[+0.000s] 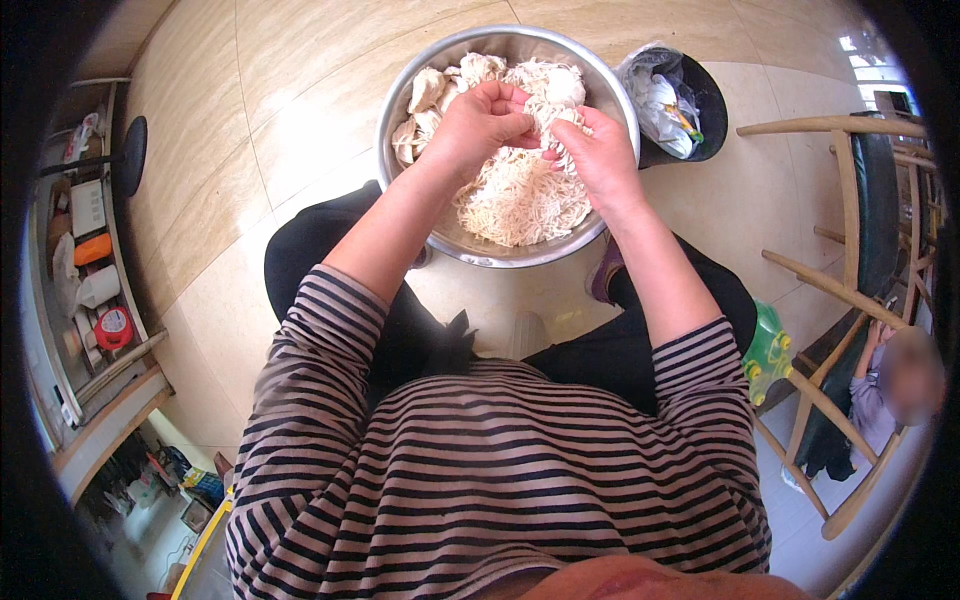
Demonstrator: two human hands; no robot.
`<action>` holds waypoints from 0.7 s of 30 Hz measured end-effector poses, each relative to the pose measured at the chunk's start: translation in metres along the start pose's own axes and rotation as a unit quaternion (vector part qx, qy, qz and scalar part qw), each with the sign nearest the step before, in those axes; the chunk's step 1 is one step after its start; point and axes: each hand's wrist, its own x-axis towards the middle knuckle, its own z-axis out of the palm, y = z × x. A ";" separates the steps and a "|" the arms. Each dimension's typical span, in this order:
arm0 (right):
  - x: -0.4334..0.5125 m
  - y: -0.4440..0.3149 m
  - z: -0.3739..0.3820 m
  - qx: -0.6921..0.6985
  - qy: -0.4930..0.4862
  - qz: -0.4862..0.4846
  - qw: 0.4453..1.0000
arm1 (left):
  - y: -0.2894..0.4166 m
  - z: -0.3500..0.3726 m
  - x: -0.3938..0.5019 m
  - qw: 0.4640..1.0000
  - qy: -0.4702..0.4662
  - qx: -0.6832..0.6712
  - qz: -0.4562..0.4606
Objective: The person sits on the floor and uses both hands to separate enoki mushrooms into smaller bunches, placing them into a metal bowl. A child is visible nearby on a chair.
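A wide stainless steel bowl stands in front of my knees. Inside it lies a heap of pale shredded food, with larger whole chunks along the far left side. Whether this is cooked chicken or mushroom I cannot tell. Over the bowl, my right hand grips a stringy pale clump between thumb and fingers. My left hand pinches the same clump from its left side. The clump hides part of the fingertips of both hands.
Right of the bowl is a black bin with a plastic liner and wrappers. Wooden chairs, green plastic bottles and a seated person are farther right. At left, a low table bears a red container.
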 end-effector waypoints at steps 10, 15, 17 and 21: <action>0.001 0.004 0.000 -0.055 -0.021 -0.049 0.997 | -0.005 -0.001 0.002 0.999 -0.007 0.049 0.019; 0.001 0.002 0.001 -0.065 -0.009 -0.058 0.996 | -0.003 0.000 0.002 0.998 -0.011 0.057 0.034; 0.000 0.001 0.002 -0.083 -0.002 -0.059 0.995 | -0.002 0.002 0.001 0.997 -0.021 0.059 0.038; -0.001 -0.001 0.001 -0.058 0.004 -0.033 0.998 | -0.001 0.004 0.000 1.000 -0.004 0.004 0.027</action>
